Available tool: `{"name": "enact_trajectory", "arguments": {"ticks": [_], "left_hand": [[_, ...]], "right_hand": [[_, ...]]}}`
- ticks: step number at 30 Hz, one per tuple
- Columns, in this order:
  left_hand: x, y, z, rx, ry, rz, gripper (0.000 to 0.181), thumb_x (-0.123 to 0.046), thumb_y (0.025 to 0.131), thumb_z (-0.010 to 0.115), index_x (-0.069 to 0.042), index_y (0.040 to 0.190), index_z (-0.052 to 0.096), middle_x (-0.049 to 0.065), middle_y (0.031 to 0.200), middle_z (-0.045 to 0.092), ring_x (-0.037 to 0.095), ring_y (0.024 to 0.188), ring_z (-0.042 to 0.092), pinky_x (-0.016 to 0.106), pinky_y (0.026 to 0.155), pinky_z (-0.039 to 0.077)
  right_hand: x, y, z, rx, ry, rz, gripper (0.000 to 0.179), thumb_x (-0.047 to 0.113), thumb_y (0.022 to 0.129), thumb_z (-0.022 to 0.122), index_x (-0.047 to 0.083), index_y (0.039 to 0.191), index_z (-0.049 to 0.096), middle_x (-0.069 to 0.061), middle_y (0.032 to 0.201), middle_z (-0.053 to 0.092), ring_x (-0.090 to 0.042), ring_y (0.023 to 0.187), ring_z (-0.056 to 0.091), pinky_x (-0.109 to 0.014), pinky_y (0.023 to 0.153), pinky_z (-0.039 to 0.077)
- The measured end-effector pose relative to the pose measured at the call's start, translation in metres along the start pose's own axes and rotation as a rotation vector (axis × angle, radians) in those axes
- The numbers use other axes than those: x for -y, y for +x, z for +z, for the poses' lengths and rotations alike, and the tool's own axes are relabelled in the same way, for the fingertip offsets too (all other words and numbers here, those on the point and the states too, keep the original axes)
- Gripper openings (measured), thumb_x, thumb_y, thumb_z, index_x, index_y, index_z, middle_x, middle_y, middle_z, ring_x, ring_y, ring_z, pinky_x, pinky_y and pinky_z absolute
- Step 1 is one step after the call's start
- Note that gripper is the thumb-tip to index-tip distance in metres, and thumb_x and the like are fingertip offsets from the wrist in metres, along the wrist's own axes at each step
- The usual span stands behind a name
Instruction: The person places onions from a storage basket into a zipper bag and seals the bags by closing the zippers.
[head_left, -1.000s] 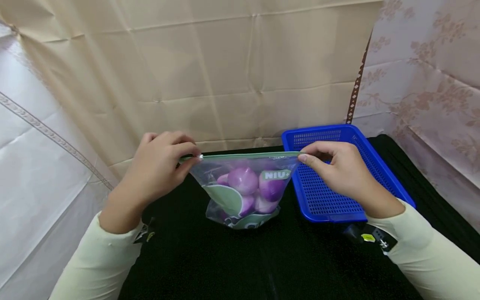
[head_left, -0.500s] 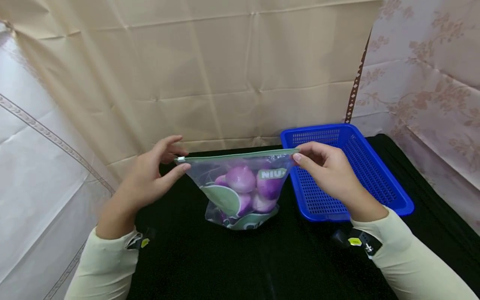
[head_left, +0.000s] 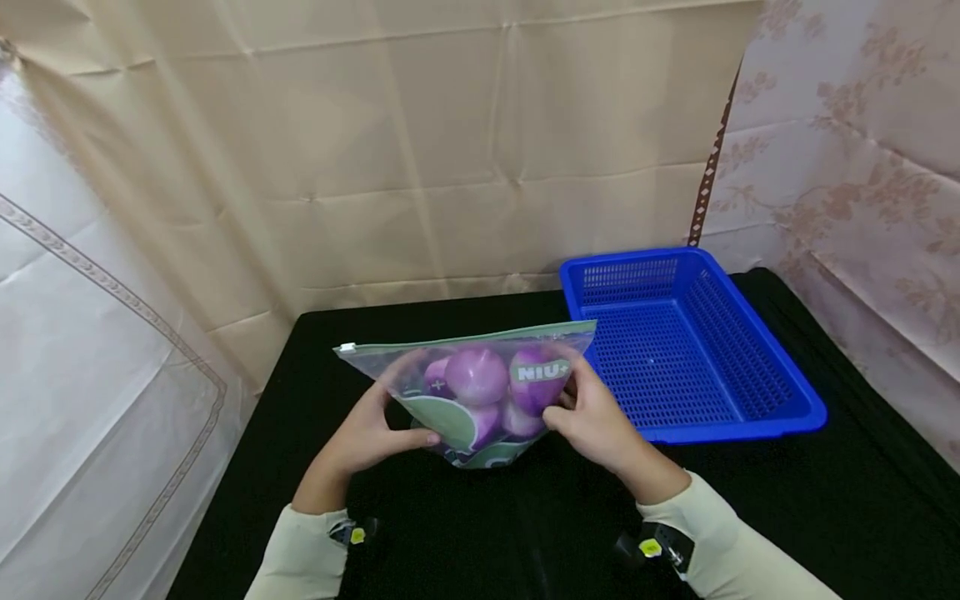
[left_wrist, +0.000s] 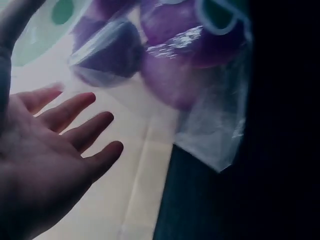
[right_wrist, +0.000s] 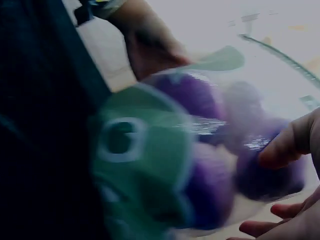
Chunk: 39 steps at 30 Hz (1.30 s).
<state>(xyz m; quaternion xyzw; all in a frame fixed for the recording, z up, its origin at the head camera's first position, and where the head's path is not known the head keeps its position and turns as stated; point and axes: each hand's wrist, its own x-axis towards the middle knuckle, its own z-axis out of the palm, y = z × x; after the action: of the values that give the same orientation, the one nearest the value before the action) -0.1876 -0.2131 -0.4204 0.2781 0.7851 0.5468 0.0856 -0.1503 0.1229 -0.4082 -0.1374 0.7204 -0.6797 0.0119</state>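
A clear zip bag [head_left: 517,425] with green print, a green zip strip and a white slider stands on the dark cloth. Several round, glossy purple-and-pale things [head_left: 477,377] fill it; their kind is unclear. At the bag's left side is my left hand [head_left: 371,437], thumb in front and fingers behind the plastic. The left wrist view shows those fingers [left_wrist: 82,125] spread and fairly straight. My right hand [head_left: 600,421] holds the bag's right side, its thumb on the front and its fingers behind. In the right wrist view that thumb [right_wrist: 285,147] presses the plastic over a purple thing.
A blue perforated basket [head_left: 780,358] sits to the right of the bag, close to my right hand. Black cloth [head_left: 480,550] covers the table. A beige curtain [head_left: 420,150] hangs behind, with pale curtains [head_left: 862,167] at both sides.
Both hands have let go of the bag's top corners and moved down and inward to its sides. The bag's top edge has sunk and shifted slightly left.
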Motion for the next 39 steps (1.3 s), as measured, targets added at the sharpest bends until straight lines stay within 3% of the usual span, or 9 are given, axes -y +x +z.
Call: {"name": "enact_trajectory", "arguments": {"ticks": [5, 9, 12, 17, 20, 25, 28, 31, 39], "left_hand": [[0.002, 0.0, 0.007, -0.097, 0.05, -0.021, 0.098, -0.016, 0.084, 0.085, -0.039, 0.161, 0.028, 0.002, 0.159, 0.044, 0.031, 0.145, 0.044, 0.069, 0.119, 0.027], [0.001, 0.0, 0.009, -0.144, 0.059, 0.003, 0.091, -0.012, 0.089, 0.08, -0.033, 0.161, 0.029, 0.005, 0.15, 0.056, 0.025, 0.131, 0.058, 0.058, 0.112, 0.042], [0.0, -0.001, 0.01, -0.181, 0.046, -0.026, 0.078, -0.013, 0.093, 0.075, -0.025, 0.158, 0.034, 0.01, 0.135, 0.065, 0.022, 0.113, 0.068, 0.048, 0.1, 0.054], [-0.003, 0.003, 0.014, -0.214, -0.046, -0.224, 0.054, -0.03, 0.102, 0.067, -0.016, 0.148, 0.042, 0.013, 0.127, 0.067, 0.022, 0.106, 0.07, 0.037, 0.089, 0.06], [-0.002, 0.009, 0.016, -0.234, -0.054, -0.363, 0.057, -0.045, 0.103, 0.063, -0.014, 0.147, 0.043, 0.014, 0.126, 0.068, 0.022, 0.106, 0.069, 0.035, 0.087, 0.058], [0.003, 0.02, 0.014, -0.182, -0.047, -0.493, 0.077, -0.062, 0.101, 0.054, -0.01, 0.155, 0.037, 0.019, 0.137, 0.063, 0.028, 0.113, 0.068, 0.04, 0.09, 0.058], [0.007, 0.022, 0.014, -0.102, -0.058, -0.533, 0.084, -0.063, 0.1, 0.055, -0.009, 0.16, 0.03, 0.021, 0.143, 0.058, 0.03, 0.117, 0.067, 0.044, 0.096, 0.057], [0.01, 0.021, 0.016, -0.056, -0.039, -0.557, 0.082, -0.061, 0.098, 0.06, -0.013, 0.159, 0.035, 0.019, 0.139, 0.061, 0.028, 0.114, 0.067, 0.043, 0.098, 0.056], [0.005, 0.003, 0.019, -0.09, 0.029, -0.568, 0.078, -0.057, 0.092, 0.071, -0.017, 0.152, 0.043, 0.014, 0.133, 0.063, 0.025, 0.111, 0.065, 0.04, 0.094, 0.056]], "right_hand": [[-0.013, 0.0, 0.01, -0.008, 0.0, 0.044, 0.075, -0.012, 0.08, 0.064, 0.004, 0.147, 0.037, -0.023, 0.137, 0.06, -0.032, 0.12, 0.064, -0.038, 0.099, 0.056], [-0.011, 0.0, 0.012, -0.03, -0.025, 0.03, 0.071, -0.003, 0.087, 0.07, 0.002, 0.149, 0.036, -0.024, 0.139, 0.06, -0.036, 0.125, 0.062, -0.046, 0.106, 0.052], [-0.011, -0.001, 0.015, -0.044, -0.046, 0.061, 0.069, 0.01, 0.093, 0.073, 0.002, 0.151, 0.035, -0.022, 0.138, 0.062, -0.035, 0.12, 0.064, -0.046, 0.102, 0.055], [-0.02, 0.0, 0.023, -0.057, -0.07, 0.17, 0.056, 0.027, 0.102, 0.068, 0.006, 0.147, 0.042, -0.016, 0.123, 0.069, -0.023, 0.1, 0.068, -0.034, 0.084, 0.058], [-0.027, 0.004, 0.027, -0.075, -0.09, 0.217, 0.054, 0.036, 0.104, 0.062, 0.007, 0.147, 0.045, -0.013, 0.12, 0.071, -0.02, 0.1, 0.067, -0.034, 0.086, 0.057], [-0.04, 0.011, 0.028, -0.086, -0.058, 0.274, 0.064, 0.04, 0.104, 0.061, 0.007, 0.153, 0.039, -0.016, 0.137, 0.065, -0.029, 0.12, 0.064, -0.045, 0.104, 0.053], [-0.05, 0.012, 0.026, -0.08, -0.042, 0.312, 0.074, 0.04, 0.102, 0.064, 0.006, 0.158, 0.031, -0.02, 0.146, 0.058, -0.033, 0.126, 0.061, -0.048, 0.104, 0.053], [-0.058, 0.011, 0.023, -0.072, -0.037, 0.344, 0.081, 0.039, 0.1, 0.067, 0.007, 0.161, 0.025, -0.021, 0.145, 0.057, -0.032, 0.12, 0.064, -0.045, 0.097, 0.057], [-0.066, 0.012, 0.024, -0.075, -0.083, 0.402, 0.094, 0.043, 0.095, 0.073, 0.015, 0.164, 0.017, -0.018, 0.151, 0.05, -0.03, 0.117, 0.064, -0.044, 0.097, 0.056]]}}
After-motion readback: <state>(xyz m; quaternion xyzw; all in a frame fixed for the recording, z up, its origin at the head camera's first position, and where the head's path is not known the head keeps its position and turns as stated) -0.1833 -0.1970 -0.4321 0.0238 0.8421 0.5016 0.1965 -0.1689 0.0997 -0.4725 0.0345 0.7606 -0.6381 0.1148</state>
